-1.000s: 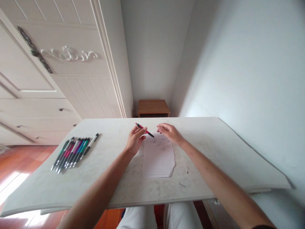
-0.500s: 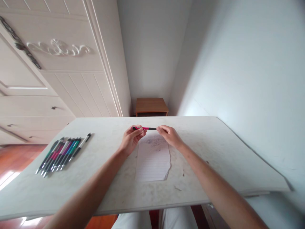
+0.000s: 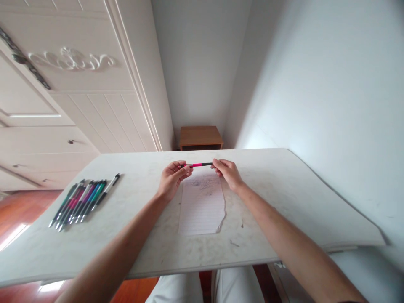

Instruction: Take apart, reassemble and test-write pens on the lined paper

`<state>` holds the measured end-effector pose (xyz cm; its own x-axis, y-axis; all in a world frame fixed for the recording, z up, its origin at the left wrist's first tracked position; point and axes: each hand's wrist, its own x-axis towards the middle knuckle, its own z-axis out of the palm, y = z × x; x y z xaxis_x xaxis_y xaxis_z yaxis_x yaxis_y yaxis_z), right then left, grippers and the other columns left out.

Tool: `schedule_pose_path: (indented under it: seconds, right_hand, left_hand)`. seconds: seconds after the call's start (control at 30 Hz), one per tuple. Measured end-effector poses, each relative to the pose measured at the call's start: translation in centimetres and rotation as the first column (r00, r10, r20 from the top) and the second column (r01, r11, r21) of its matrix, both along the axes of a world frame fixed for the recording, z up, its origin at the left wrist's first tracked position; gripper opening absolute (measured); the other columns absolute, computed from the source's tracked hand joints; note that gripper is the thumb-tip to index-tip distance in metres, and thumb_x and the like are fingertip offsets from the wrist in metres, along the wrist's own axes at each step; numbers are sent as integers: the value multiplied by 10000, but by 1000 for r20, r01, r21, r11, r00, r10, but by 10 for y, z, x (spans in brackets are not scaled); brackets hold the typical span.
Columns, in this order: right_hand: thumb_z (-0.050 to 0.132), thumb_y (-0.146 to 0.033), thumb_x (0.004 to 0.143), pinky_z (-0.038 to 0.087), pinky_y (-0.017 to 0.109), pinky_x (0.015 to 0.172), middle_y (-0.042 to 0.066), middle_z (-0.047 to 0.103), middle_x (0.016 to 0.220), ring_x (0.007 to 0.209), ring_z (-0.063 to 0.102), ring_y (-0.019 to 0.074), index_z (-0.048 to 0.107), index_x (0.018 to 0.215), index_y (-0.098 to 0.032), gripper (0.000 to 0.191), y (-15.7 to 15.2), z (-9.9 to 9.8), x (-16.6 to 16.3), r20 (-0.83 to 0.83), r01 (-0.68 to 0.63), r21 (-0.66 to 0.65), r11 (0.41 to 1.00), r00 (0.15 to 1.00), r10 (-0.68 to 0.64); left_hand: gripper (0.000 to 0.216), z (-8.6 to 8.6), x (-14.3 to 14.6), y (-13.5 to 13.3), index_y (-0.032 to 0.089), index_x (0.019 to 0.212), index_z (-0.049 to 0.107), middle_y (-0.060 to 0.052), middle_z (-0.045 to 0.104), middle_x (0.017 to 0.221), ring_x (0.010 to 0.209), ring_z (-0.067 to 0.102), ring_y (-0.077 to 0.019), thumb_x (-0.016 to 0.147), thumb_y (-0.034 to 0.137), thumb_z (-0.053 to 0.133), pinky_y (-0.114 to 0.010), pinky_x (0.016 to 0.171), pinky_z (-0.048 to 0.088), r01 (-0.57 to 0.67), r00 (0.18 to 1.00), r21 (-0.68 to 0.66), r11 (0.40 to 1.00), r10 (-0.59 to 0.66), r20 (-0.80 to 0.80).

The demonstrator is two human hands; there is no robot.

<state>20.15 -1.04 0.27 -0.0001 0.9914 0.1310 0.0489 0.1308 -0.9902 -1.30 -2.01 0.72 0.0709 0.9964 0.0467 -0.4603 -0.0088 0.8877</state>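
Note:
A pink and black pen (image 3: 197, 165) is held level between my two hands, above the top end of a lined sheet of paper (image 3: 202, 214). My left hand (image 3: 173, 176) pinches its pink barrel near the clip end. The fingers of my right hand (image 3: 227, 171) close round the black grip end and hide the tip. Scribbled ink marks show on the upper part of the paper, and its right edge is torn. To the left, several pens (image 3: 78, 204) in green, pink, purple, blue and black lie side by side on the white table (image 3: 151, 248).
A white wardrobe (image 3: 78, 109) with drawers stands to the left beyond the table. Behind the table's far edge is a small brown wooden cabinet (image 3: 201, 135). A pale wall (image 3: 331, 105) runs along the right side. Small dark marks dot the tabletop.
My right hand has shifted slightly right along with the pen, and more of the pink barrel shows between my hands. The whole view has tilted a little.

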Motion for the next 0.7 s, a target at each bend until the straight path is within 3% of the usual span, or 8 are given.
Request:
schedule_pose_path:
  seconds: [0.27,0.47,0.7]
  right_hand:
    - [602,-628,811,305,256,488,-23,439,535,496,376,101,539,576,-192,499,2,-4,1,14,-2,55,998,1000,1]
    - [584,-609,831,292,269,508,-35,394,527,500,343,108,496,573,-204,487,4,-4,6,24,25,111,993,999,-28]
    - [565,-602,844,281,266,507,-39,360,521,504,323,111,484,573,-210,483,2,-6,3,27,-20,104,994,999,17]
  left_hand:
    - [468,-1,-1,0,134,941,669,-7,685,709,646,673,-137,586,349,885,-284,688,557,-58,990,34,998,62,-129]
    - [398,4,0,-6,107,872,700,-18,649,580,494,596,-124,676,439,798,-236,515,478,-86,881,142,986,142,-451]
    - [287,9,-1,-10,142,792,693,14,586,522,449,536,-108,724,419,728,-215,462,418,-142,810,225,964,244,-533]
